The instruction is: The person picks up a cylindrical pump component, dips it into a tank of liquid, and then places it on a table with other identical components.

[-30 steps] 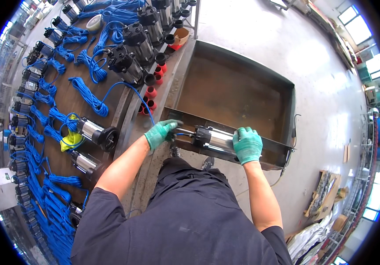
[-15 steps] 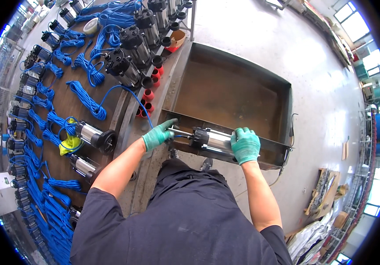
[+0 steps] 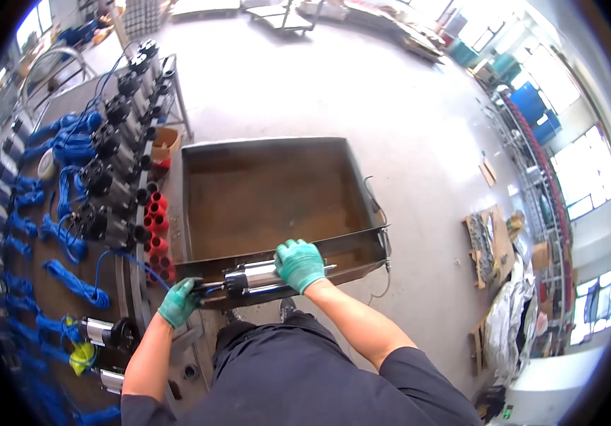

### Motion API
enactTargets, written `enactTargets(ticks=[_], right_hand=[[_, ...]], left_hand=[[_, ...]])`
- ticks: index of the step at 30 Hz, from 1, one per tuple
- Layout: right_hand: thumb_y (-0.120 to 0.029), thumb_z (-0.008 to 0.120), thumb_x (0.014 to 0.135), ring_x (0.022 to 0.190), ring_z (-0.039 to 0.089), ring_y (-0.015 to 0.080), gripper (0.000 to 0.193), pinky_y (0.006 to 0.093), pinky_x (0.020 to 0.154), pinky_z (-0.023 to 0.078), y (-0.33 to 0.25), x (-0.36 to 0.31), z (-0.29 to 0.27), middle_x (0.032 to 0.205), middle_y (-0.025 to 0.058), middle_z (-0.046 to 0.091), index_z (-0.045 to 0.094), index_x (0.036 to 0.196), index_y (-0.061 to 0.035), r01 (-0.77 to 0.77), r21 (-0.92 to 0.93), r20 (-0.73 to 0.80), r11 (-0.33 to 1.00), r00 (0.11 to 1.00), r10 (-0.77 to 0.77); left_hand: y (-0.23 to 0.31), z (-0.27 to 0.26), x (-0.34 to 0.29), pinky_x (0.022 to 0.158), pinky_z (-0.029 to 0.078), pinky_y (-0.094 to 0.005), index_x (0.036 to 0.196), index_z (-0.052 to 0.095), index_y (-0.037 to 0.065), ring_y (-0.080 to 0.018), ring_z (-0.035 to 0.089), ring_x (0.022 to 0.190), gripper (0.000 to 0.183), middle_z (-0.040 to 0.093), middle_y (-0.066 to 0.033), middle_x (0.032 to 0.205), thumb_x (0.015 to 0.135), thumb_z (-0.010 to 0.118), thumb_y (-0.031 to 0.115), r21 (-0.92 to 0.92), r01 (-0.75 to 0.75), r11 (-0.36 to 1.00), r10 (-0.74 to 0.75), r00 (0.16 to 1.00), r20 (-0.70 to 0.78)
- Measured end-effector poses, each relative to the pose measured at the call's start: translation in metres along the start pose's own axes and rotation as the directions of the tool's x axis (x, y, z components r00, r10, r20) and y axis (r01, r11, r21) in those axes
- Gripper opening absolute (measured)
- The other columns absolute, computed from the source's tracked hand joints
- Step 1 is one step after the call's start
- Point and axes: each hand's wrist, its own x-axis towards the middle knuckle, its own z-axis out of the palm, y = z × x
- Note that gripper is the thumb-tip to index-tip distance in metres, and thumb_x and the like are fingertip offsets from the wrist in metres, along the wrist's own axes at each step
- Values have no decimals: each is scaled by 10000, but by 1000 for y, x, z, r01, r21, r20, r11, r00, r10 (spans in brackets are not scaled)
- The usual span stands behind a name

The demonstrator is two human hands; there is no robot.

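Stainless steel gleams on the pump (image 3: 259,277), a short cylinder lying crosswise on the near rim of the rusty metal tank (image 3: 263,192), just below the middle of the frame. The right hand (image 3: 300,264), in a green glove, is closed over the top of the pump's shiny body, fingers curled down its far side. The left hand (image 3: 180,301), gloved the same, is wrapped shut around the pump's dark end piece at lower left of centre, where a blue cable (image 3: 124,259) runs off toward the left. The tank is a shallow open box, brown inside, standing on the grey concrete floor (image 3: 362,92). Along the left of the frame stretches the bench (image 3: 50,298), carrying a row of similar pumps (image 3: 110,181) with dark heads and many coils of blue cable (image 3: 67,280). Red caps (image 3: 156,220) cluster between the bench edge and the tank's left wall. A yellow tag (image 3: 82,357) lies at lower left beside another pump.
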Motion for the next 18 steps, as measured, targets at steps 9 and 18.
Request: enactTargets(ticks=[9,18], right_hand=[[-264,628,870,873,655,286,160,443,770,514,2,0,0,892,92,677,684,860,-115,-27,28,-22,999,999,28],[-243,638,853,872,657,279,139,430,767,507,3,-1,-3,891,95,671,685,853,-112,-44,61,-14,997,999,45]], left_hand=[[50,-14,17,660,501,-405,1173,582,120,-239,622,722,242,609,-52,821,971,636,242,245,392,887,-393,918,-45],[54,11,12,685,557,-349,1380,541,45,-178,634,759,579,642,-47,894,854,775,106,408,237,882,-293,953,80]])
